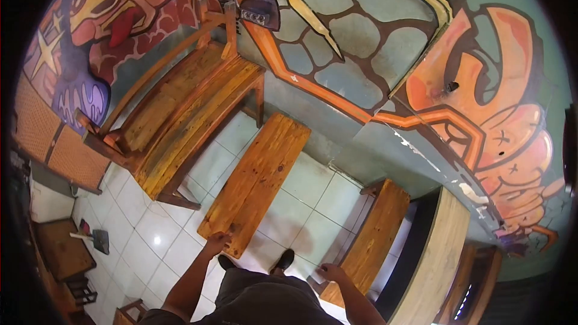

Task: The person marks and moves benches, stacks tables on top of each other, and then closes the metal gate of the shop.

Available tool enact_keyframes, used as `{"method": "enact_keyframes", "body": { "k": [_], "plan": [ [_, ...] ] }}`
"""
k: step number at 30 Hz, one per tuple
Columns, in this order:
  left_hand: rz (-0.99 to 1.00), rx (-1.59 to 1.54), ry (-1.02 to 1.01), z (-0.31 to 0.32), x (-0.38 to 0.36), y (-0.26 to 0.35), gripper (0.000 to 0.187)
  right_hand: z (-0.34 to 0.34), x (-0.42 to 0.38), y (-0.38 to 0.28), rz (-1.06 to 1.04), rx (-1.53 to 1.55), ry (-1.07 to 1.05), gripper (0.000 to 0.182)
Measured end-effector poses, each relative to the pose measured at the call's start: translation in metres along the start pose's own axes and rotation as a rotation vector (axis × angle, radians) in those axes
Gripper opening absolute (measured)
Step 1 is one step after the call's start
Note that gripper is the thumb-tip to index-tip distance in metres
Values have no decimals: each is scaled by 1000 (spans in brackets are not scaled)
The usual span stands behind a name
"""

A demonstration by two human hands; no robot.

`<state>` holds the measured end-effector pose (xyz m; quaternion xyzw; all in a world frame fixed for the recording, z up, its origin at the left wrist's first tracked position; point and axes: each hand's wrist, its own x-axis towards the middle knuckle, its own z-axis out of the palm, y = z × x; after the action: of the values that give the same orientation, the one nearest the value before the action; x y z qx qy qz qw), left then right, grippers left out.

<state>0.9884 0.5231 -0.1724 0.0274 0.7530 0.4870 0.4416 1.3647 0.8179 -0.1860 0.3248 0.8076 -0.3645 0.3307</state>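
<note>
I read this as handling the table (256, 174), between left bench (198, 93) and right bench (376, 232): left hand (219, 242) at its near end, right hand (329, 272) by right bench, can't tell if fingers clamp; next likely needs firm grip

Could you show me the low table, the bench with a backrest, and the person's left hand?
Low table (256, 180): head view, middle of its top.
Bench (191, 121): head view, front of its seat.
Left hand (219, 242): head view, middle of the hand.
</note>
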Motion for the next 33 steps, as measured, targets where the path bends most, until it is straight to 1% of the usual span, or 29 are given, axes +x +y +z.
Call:
{"method": "enact_keyframes", "body": {
  "k": [2, 3, 4, 5, 6, 7, 8, 10, 11, 12, 14, 15, 17, 18, 20, 21, 22, 23, 24, 26, 27, 28, 29, 30, 32, 33],
  "plan": [
    [-21, 181, -124, 14, -4, -7, 46, -51, -6, 6, 83, 96, 79, 46],
    [18, 227, -129, 18, -10, -6, 46, -74, -4, 3, 74, 77, 73, 46],
    [15, 212, -115, 23, -13, -5, 46, -94, 0, -2, 69, 21, 131, 45],
    [17, 210, -60, 25, -17, -6, 45, -108, 6, -8, 63, -32, 187, 44],
    [20, 211, -4, 25, -22, -4, 44, -119, 18, -16, 51, -44, 178, 44],
    [-23, 122, -1, 27, -30, 5, 33, -127, 36, -25, -18, -96, 225, 43],
    [-25, 110, 13, 24, -27, -6, 33, -134, 53, -36, -88, -149, 271, 42],
    [1, 45, 135, 19, -25, -50, 32, -135, 96, -61, -286, -62, 337, 39],
    [-10, 0, 196, 18, -27, -63, 29, -139, 110, -85, -294, -97, 261, 39],
    [-20, -28, 257, 19, -38, -54, 28, -147, 119, -118, -301, -133, 184, 39],
    [1, -107, 357, 17, -39, -77, 26, -160, 119, -181, -359, -133, 59, 40],
    [-9, -123, 376, 17, -42, -86, 26, -161, 125, -202, -372, -150, 42, 40],
    [-28, -217, 497, 17, -42, -103, 29, -165, 143, -235, -480, -228, -96, 45],
    [-65, -195, 540, 17, -37, -120, 29, -170, 154, -245, -490, -240, -97, 45],
    [-296, -76, 545, 13, -26, -147, 36, -177, 174, -258, -532, -184, -121, 47],
    [-321, 87, 518, 9, -23, -151, 39, -179, 190, -257, -525, -169, -73, 47],
    [-352, 244, 484, 8, -25, -151, 42, -189, 203, -262, -520, -180, -79, 47],
    [-362, 286, 362, 2, -21, -151, 44, -197, 213, -260, -480, -144, -29, 40],
    [-373, 269, 299, -3, -18, -126, 42, -207, 226, -258, -439, -105, 21, 34],
    [-362, 307, 313, -15, 10, -105, 39, -226, 264, -246, -373, -63, 74, 30],
    [-380, 307, 296, -20, 23, -102, 39, -235, 281, -236, -454, 4, 157, 30],
    [-298, 184, 381, -26, 38, -101, 31, -248, 297, -233, -321, -10, 157, 30],
    [-212, 59, 469, -32, 55, -100, 24, -260, 315, -227, -315, 24, 196, 32],
    [-126, -72, 562, -36, 71, -98, 17, -280, 319, -237, -241, 20, 224, 32],
    [-155, -158, 724, -40, 89, -93, 20, -298, 359, -227, -264, -36, 382, 29],
    [-224, -112, 745, -39, 94, -86, 22, -303, 390, -215, -187, -83, 410, 28]
  ]
}}
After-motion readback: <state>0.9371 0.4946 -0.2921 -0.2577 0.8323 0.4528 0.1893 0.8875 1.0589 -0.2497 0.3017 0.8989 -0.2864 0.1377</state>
